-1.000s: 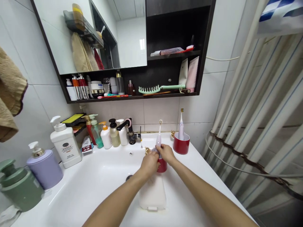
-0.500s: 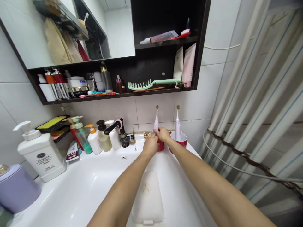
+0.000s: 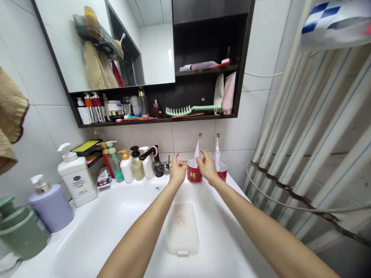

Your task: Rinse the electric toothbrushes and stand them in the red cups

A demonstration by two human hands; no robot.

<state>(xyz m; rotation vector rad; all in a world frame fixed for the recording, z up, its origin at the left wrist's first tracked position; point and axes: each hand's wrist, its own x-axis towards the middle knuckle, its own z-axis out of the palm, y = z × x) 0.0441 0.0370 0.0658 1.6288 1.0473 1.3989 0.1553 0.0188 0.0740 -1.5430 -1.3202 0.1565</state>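
A red cup (image 3: 193, 176) with gold characters stands on the back rim of the white sink (image 3: 116, 227), holding a pale electric toothbrush (image 3: 197, 150) upright. My left hand (image 3: 177, 170) is raised just left of this cup, apart from it, its thumb up and fingers loosely bent. On the cup's other side is my right hand (image 3: 206, 166), fingers apart and holding nothing; it overlaps the cup's right edge, and I cannot tell if it touches. A second red cup (image 3: 223, 173), partly hidden behind my right hand, bears another electric toothbrush (image 3: 217, 156).
A white lidded case (image 3: 183, 227) lies in the basin. Left of the cups are the black faucet (image 3: 158, 164) and several pump bottles (image 3: 126, 166). A dark cabinet (image 3: 191, 92) with a green hairbrush (image 3: 199, 110) hangs above. Pipes (image 3: 292, 135) line the right wall.
Both hands have come off the left cup and its toothbrush and spread apart to either side. That cup's front now shows. The view has tilted up and swung left.
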